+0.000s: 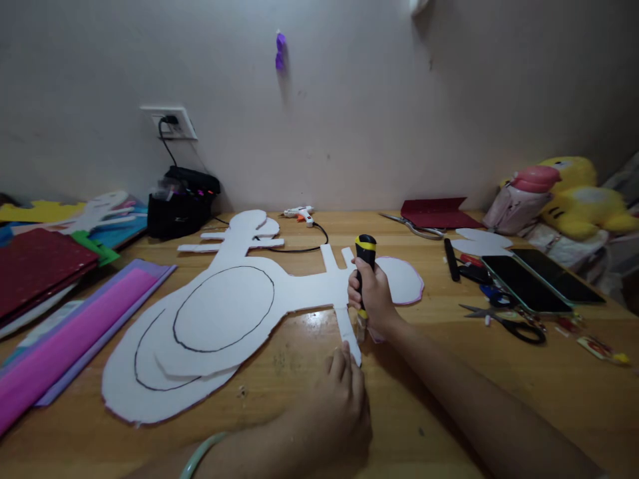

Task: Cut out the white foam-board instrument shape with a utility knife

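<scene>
A large white foam board cutout (309, 291) lies flat, with rounded shapes, narrow strips and black drawn curves on it. My right hand (375, 293) is wrapped round a black and yellow utility knife (366, 251), held upright. Its lower end points down beside a narrow strip of the cutout; whether it touches the board I cannot tell. My left hand (339, 399) is closed at the near end of that strip, the fingertips on its tip. Part of the rounded white end at the right is hidden behind my right hand.
A glue gun (302, 213) lies at the back with its cord. Scissors (504, 322), phones (526, 283) and pliers (419, 227) are at the right. Pink paper (84, 332) and dark red sheets (44, 276) are at the left, a black bag (180, 206) by the wall.
</scene>
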The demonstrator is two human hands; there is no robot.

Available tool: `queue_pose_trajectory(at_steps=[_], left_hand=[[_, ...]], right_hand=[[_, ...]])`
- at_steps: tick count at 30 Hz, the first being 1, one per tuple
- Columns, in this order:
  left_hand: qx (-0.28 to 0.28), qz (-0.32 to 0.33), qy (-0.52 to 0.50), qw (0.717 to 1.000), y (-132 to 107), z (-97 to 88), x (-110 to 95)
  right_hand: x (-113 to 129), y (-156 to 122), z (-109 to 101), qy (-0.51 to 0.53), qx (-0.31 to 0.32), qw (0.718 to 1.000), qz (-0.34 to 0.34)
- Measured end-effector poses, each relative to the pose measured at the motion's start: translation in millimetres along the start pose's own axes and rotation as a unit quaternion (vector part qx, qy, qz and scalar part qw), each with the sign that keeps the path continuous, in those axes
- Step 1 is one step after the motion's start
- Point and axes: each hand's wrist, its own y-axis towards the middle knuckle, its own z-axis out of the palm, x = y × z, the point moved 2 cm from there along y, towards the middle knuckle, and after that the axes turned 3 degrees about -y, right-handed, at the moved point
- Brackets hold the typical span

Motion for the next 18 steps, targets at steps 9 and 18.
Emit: queue_pose_trajectory(at_steps=[9,18], left_hand=[[-0.037,-0.003,0.004,0.999,0.7,-5.7,1.5],[0.018,0.012,-0.006,1.0,-0.6,-3.4,0.5]], right_hand=[[-3.0,0.0,-0.1,-0.016,0.002,1.0,0.003],[-1.9,0.9,-3.8,-0.019,-0.005,1.0,0.0]])
